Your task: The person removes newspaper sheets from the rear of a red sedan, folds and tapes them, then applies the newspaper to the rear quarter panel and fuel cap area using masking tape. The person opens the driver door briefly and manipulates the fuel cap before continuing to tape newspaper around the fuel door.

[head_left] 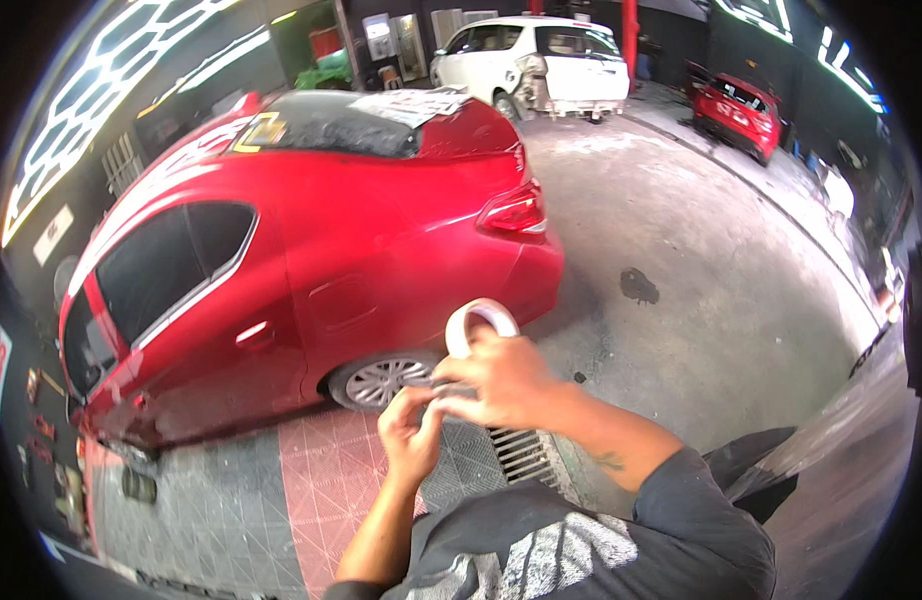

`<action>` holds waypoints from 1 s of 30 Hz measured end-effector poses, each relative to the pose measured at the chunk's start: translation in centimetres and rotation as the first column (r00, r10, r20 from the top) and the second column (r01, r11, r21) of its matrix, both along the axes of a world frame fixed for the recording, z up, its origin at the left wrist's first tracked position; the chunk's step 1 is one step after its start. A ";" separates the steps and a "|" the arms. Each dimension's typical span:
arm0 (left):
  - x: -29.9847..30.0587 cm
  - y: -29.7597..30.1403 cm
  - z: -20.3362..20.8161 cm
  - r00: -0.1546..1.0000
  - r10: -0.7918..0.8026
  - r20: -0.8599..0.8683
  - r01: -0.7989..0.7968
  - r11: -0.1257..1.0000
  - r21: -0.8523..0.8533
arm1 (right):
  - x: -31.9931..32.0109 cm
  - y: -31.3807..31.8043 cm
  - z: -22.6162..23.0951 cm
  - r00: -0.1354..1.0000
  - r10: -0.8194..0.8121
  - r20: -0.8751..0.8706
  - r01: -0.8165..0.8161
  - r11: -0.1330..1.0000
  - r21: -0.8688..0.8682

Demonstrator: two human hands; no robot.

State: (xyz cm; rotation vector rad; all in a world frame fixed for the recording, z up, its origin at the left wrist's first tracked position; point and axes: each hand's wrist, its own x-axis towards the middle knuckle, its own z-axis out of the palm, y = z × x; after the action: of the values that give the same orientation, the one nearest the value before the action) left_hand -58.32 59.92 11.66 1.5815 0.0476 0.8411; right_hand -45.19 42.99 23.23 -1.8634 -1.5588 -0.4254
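Observation:
A roll of pale tape (457, 325) sticks up from my right hand (511, 385), whose fingers are curled about it. My left hand (411, 440) is closed in a pinch, its fingertips meeting those of the right hand. What lies between the fingertips is too small and blurred to make out. Both hands are in front of my chest, with the red sedan (401, 220) beyond them. The car's rear wheel (381, 382) shows just behind my hands, partly covered by them.
Red and grey floor tiles (326, 480) lie left of me, beside a metal drain grate (521, 455). Further back stand a white SUV (581, 75) with a damaged rear corner and a smaller red car (738, 115). A dark stain (638, 286) marks the concrete.

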 end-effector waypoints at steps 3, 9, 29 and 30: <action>0.9 -0.3 2.1 0.999 -0.049 -0.005 0.048 0.953 0.300 | -0.8 -2.4 0.2 0.993 -0.063 -0.100 0.060 0.998 -0.028; -2.7 0.9 2.4 0.982 -0.189 0.017 0.183 0.967 0.178 | -5.3 -0.5 -1.0 0.983 -0.094 -0.158 0.082 0.994 -0.078; -13.4 10.1 -1.6 0.967 -0.238 -0.089 0.233 0.970 -0.068 | -15.7 9.6 9.1 0.946 -0.308 -0.101 0.304 0.951 -0.051; -13.7 10.6 -1.5 0.965 -0.241 -0.098 0.237 0.970 -0.057 | -16.1 9.7 9.7 0.941 -0.323 -0.100 0.320 0.946 -0.049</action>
State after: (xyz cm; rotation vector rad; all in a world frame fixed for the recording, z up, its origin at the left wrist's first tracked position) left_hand -71.98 70.53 10.13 1.5519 -0.0487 0.5647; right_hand -61.26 52.69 32.98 -2.1381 -1.1986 -0.4380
